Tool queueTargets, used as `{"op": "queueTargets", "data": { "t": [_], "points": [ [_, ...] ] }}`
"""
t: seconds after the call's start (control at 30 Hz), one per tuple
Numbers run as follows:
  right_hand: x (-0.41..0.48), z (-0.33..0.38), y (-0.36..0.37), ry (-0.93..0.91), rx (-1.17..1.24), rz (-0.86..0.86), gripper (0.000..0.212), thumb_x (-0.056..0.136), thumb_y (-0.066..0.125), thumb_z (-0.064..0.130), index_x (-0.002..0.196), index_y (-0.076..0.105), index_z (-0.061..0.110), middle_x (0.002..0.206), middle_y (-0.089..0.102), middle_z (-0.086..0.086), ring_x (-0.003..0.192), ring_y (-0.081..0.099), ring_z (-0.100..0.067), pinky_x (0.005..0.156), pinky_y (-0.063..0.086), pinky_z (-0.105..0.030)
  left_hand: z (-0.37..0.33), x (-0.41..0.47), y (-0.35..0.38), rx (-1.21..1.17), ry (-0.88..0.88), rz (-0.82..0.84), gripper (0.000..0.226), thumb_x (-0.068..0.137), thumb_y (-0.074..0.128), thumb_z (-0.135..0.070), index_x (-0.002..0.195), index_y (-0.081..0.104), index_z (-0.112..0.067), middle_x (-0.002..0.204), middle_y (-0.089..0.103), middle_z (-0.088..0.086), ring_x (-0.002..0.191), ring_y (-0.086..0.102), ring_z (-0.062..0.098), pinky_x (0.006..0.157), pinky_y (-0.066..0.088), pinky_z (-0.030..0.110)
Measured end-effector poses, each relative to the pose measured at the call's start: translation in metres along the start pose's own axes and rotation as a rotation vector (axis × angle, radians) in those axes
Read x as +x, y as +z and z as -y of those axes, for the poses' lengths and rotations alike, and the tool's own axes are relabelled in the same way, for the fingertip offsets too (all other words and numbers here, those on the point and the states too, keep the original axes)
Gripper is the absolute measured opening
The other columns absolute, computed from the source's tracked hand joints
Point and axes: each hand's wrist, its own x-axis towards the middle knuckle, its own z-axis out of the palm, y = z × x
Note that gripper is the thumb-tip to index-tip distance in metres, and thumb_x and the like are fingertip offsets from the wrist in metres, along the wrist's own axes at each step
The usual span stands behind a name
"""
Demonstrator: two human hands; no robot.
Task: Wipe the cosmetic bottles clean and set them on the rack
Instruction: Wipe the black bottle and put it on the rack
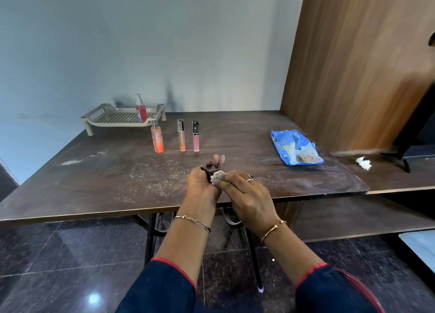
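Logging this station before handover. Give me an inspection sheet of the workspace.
Surface: dark table, dusty, white specks across the middle.
Job's things: red spray bottle upright on beige rack; orange spray bottle, peach gloss tube and pink gloss tube upright on the table near it; small dark item in hand.
Clutter: blue wipes pack at right; crumpled tissue on the lower ledge.
Hands: left hand holds the dark item; right hand pinches a white wipe against it.
Cables: nothing seen.
Surroundings: pale wall, wooden panel at right, dark tiled floor.

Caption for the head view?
Left hand holds a dark item, right hand wipes it with tissue; one bottle on rack.
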Motion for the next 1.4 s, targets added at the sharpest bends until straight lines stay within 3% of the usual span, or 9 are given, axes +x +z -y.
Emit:
{"op": "queueTargets", "data": {
  "t": [0.13,0.23,0.53,0.63,0.9,0.97,1.03,1.17,1.4],
  "points": [
    [0.009,-0.006,-0.001,0.054,-0.071,-0.046,0.033,0.099,0.039,0.013,0.107,0.07,0.008,0.097,0.067,-0.006,0.086,0.064,-0.023,0.065,0.055,-0.034,0.0,0.001,0.002,0.008,-0.025,-0.012,0.03,0.097,0.019,0.001,0.081,0.043,0.004,0.069,0.05,0.015,0.057,0.053,0.018,0.044,0.055,0.031],
    [0.021,-0.007,0.003,0.202,-0.048,-0.136,0.029,0.086,0.048,0.008,0.103,0.071,0.01,0.091,0.066,-0.006,0.078,0.061,-0.023,0.064,0.047,-0.028,0.002,-0.002,0.001,0.071,0.012,-0.013,0.032,0.093,0.024,0.006,0.075,0.051,0.008,0.05,0.056,0.016,0.038,0.058,0.019,0.036,0.048,0.02],
    [0.008,-0.004,0.011,0.083,-0.058,0.076,0.031,0.087,0.047,0.013,0.109,0.069,0.013,0.096,0.064,-0.004,0.08,0.061,-0.025,0.052,0.053,-0.034,-0.016,-0.008,0.008,0.101,0.147,-0.096,0.029,0.095,0.016,-0.001,0.085,0.044,0.0,0.07,0.054,0.015,0.039,0.059,0.019,0.047,0.051,0.027],
    [0.004,-0.013,0.018,0.201,-0.017,0.057,0.028,0.085,0.049,0.011,0.104,0.07,0.011,0.094,0.066,-0.006,0.077,0.063,-0.027,0.054,0.054,-0.038,-0.021,-0.018,0.018,0.073,0.226,-0.085,0.024,0.097,0.021,0.001,0.085,0.041,-0.002,0.075,0.047,0.014,0.037,0.057,0.018,0.064,0.055,0.034],
    [0.04,-0.002,0.026,0.45,0.142,-0.039,0.019,0.08,0.063,-0.003,0.088,0.072,0.011,0.078,0.062,-0.001,0.066,0.055,-0.019,0.056,0.044,-0.028,-0.051,-0.032,0.014,0.117,0.296,-0.115,0.028,0.095,0.018,-0.001,0.08,0.041,-0.007,0.069,0.044,0.01,0.054,0.045,0.019,0.061,0.051,0.033],
    [0.049,0.004,0.03,0.504,0.225,-0.028,0.021,0.084,0.061,0.001,0.093,0.073,0.016,0.083,0.062,0.005,0.07,0.053,-0.012,0.06,0.039,-0.016,-0.064,-0.032,0.009,0.125,0.315,-0.122,0.024,0.098,0.023,-0.005,0.089,0.045,-0.006,0.072,0.046,0.01,0.056,0.047,0.019,0.057,0.051,0.031],
    [0.054,0.008,0.036,0.573,0.287,0.015,0.02,0.088,0.059,0.006,0.097,0.072,0.018,0.089,0.062,0.009,0.077,0.051,-0.006,0.064,0.035,-0.009,-0.077,-0.032,0.005,0.112,0.31,-0.118,0.019,0.101,0.033,-0.012,0.097,0.05,-0.005,0.079,0.049,0.01,0.061,0.048,0.017,0.071,0.052,0.031],
    [0.072,0.019,0.063,0.64,0.345,0.063,0.016,0.089,0.06,0.012,0.104,0.065,0.012,0.096,0.067,-0.002,0.085,0.059,-0.018,0.072,0.044,-0.027,-0.119,-0.036,-0.002,0.172,0.426,-0.111,0.014,0.089,0.062,-0.007,0.101,0.057,-0.002,0.087,0.057,0.01,0.076,0.06,0.019,0.075,0.054,0.036],
    [0.126,0.031,0.105,0.574,0.419,-0.019,0.017,0.086,0.059,-0.002,0.094,0.059,0.013,0.093,0.066,-0.004,0.078,0.059,-0.018,0.065,0.041,-0.011,-0.191,-0.023,0.008,0.421,0.663,-0.156,0.018,0.074,0.075,-0.002,0.088,0.064,-0.008,0.085,0.067,0.005,0.073,0.06,0.012,0.066,0.05,0.027]
  ]
}}
